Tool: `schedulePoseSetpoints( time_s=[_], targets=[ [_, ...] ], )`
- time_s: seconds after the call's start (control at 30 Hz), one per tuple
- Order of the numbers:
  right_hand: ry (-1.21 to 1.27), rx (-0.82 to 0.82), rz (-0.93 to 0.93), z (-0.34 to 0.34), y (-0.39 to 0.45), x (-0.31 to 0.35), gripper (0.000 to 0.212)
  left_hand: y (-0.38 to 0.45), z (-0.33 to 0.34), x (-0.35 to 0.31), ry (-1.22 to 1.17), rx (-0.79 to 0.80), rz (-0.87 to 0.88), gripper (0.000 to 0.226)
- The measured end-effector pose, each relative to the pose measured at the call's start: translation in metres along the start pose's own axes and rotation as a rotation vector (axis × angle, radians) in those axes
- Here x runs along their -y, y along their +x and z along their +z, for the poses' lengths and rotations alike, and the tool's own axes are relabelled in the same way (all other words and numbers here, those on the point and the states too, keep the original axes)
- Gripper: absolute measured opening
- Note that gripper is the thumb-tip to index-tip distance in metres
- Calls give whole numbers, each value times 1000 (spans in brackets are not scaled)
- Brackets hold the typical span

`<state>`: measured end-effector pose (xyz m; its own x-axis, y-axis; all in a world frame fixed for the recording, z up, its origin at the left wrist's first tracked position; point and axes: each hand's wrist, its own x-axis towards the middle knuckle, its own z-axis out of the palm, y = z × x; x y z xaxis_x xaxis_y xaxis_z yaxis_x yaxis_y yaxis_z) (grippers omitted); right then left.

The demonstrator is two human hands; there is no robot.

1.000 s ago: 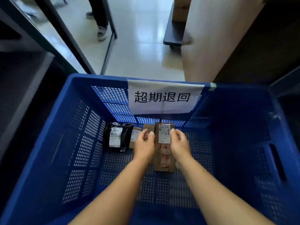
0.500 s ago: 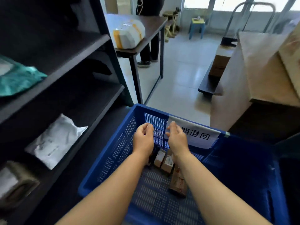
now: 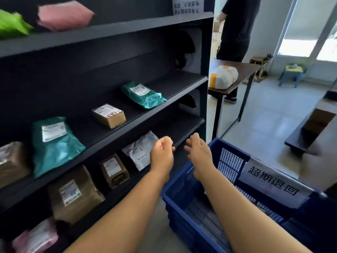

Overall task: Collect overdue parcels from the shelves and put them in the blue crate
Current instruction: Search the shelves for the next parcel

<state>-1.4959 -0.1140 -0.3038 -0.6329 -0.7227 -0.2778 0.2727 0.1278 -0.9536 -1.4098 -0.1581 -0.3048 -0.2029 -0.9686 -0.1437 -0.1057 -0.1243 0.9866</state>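
Nearest us, our two bare forearms reach forward. The blue crate [image 3: 209, 181] sits low on the right, a white paper sign [image 3: 273, 181] hanging on its far rim. Our left hand [image 3: 161, 156] hangs with fingers loosely curled, holding nothing; our right hand [image 3: 199, 152] is spread with relaxed fingers, also empty. Both hover between the crate and the dark shelves [image 3: 109, 30] on the left. Just beyond the left hand lies a grey parcel [image 3: 138, 150]; farther up, a brown box [image 3: 109, 115] and a teal bag [image 3: 144, 94].
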Motion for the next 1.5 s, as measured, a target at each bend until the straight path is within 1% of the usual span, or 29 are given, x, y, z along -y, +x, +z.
schedulePoseSetpoints(
  time_s=[0.1,0.23,0.43,0.57,0.67,0.73,0.87,1.0,1.23,1.3,1.4,1.5],
  targets=[
    [-18,103,-11,44,-26,12,26,-9,-50,-18,-57,-104,16,16],
    [-44,217,-29,101,-55,22,27,-22,-112,-37,-115,-236,45,14],
    [-102,486,-16,188,-98,21,36,-40,-203,-55,-184,-462,79,16],
    [-123,662,-12,238,-133,15,29,-60,-258,-62,-210,-632,95,19],
    [-186,782,-15,272,-163,5,33,-82,-298,-62,-242,-769,95,20],
    [-214,863,-4,291,-188,-3,32,-102,-324,-60,-259,-852,93,21],
    [-220,992,41,329,-246,-20,33,-150,-377,-52,-271,-982,91,21],
    [-276,1126,39,365,-317,-37,32,-202,-435,-44,-271,-1104,85,18],
    [-301,1256,75,424,-454,-72,40,-297,-547,-31,-280,-1239,106,18],
    [-305,1281,79,439,-491,-83,38,-322,-578,-25,-284,-1272,112,17],
    [-295,1319,76,460,-544,-97,26,-360,-621,-18,-296,-1317,127,15],
    [-279,1356,65,480,-592,-110,26,-397,-659,-11,-295,-1371,130,15]
  ],
)
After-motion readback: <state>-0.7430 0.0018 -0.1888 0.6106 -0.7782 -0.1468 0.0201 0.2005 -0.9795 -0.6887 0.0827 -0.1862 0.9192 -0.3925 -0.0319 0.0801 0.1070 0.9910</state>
